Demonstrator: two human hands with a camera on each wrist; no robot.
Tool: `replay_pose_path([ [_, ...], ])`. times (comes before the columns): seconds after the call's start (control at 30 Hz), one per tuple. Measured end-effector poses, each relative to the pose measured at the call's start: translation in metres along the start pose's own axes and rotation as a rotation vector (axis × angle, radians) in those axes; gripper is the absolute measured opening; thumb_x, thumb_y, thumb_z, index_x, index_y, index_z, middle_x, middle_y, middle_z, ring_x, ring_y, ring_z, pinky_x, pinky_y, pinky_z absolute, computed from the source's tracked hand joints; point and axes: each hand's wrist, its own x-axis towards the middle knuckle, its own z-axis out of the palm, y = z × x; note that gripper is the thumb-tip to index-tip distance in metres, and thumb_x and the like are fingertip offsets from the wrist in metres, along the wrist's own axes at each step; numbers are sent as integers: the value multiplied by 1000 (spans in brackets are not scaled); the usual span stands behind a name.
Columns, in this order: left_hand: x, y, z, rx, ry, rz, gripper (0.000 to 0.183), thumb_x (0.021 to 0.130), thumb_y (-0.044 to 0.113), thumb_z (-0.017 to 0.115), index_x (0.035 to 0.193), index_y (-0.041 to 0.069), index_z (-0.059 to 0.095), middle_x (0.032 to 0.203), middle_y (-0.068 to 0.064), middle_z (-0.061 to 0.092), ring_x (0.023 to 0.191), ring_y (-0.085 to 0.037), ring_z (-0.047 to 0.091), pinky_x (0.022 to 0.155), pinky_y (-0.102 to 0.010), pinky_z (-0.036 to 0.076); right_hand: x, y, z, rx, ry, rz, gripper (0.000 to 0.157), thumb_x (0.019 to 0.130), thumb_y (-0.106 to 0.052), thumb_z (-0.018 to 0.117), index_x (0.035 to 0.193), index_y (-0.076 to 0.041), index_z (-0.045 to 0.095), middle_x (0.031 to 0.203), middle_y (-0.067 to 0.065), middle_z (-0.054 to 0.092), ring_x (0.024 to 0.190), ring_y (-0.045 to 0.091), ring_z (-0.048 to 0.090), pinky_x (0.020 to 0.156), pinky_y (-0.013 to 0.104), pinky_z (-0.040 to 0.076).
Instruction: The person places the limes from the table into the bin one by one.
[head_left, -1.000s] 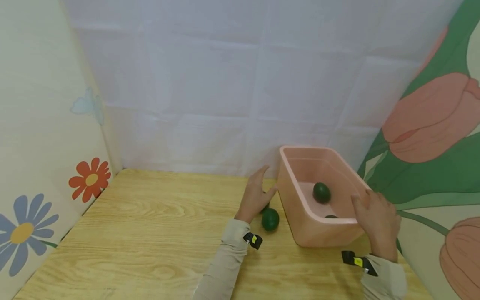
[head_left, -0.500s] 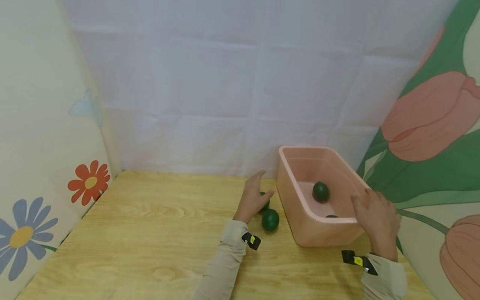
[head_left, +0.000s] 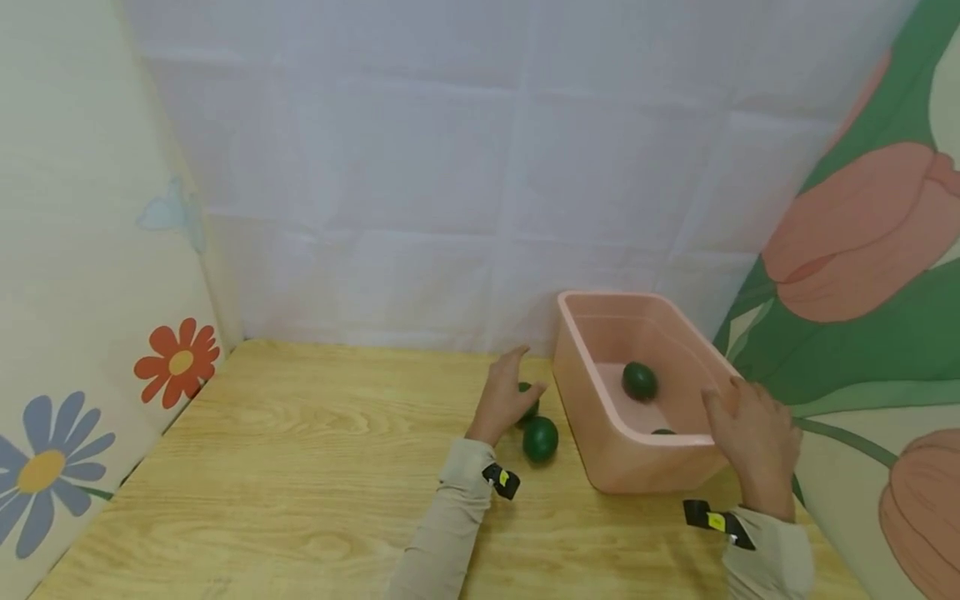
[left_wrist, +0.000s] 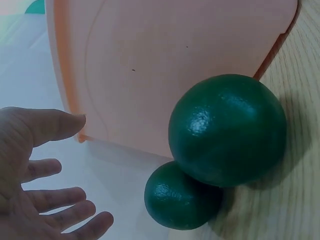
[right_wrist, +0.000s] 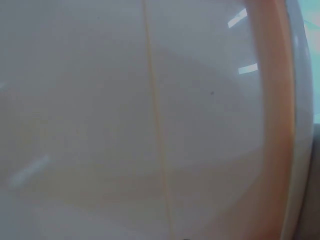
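Note:
In the head view, my left hand point(head_left: 504, 400) hovers with thumb and fingers spread, left of two dark green avocados on the table. The farther avocado point(head_left: 528, 402) is partly hidden behind the thumb, and the nearer avocado point(head_left: 540, 440) lies just in front of it. From the left wrist, a gap shows between the fingers point(left_wrist: 75, 197) and both fruits. My right hand point(head_left: 756, 446) grips the near right corner of a pink plastic bin point(head_left: 592, 417), its thumb on the inner side of the rim. Inside lie an avocado point(head_left: 640, 381) and another, mostly hidden by the near wall.
The bin stands on a wood-grain table point(head_left: 315, 433), against the white back sheet point(head_left: 375, 167). Flower-printed panels close off both sides. The right wrist view is filled by the bin's smooth wall point(right_wrist: 210, 125).
My left hand has drawn back slightly, uncovering more of the farther avocado. The avocado in the bin has shifted a little to the left. My right hand stays in place.

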Motion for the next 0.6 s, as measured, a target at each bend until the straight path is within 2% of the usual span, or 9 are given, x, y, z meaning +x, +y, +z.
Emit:
replay_pose_path([
  [0.6,1,-19,9,-13,-24,-30,65,94,20,71,148,0,42,149,-20,46,139,-36,40,113,-48,35,-1,-3,-1,18,11,-3,72,104,-49,34,145,10,37,141,39,38,120,65,33,86,75,28],
])
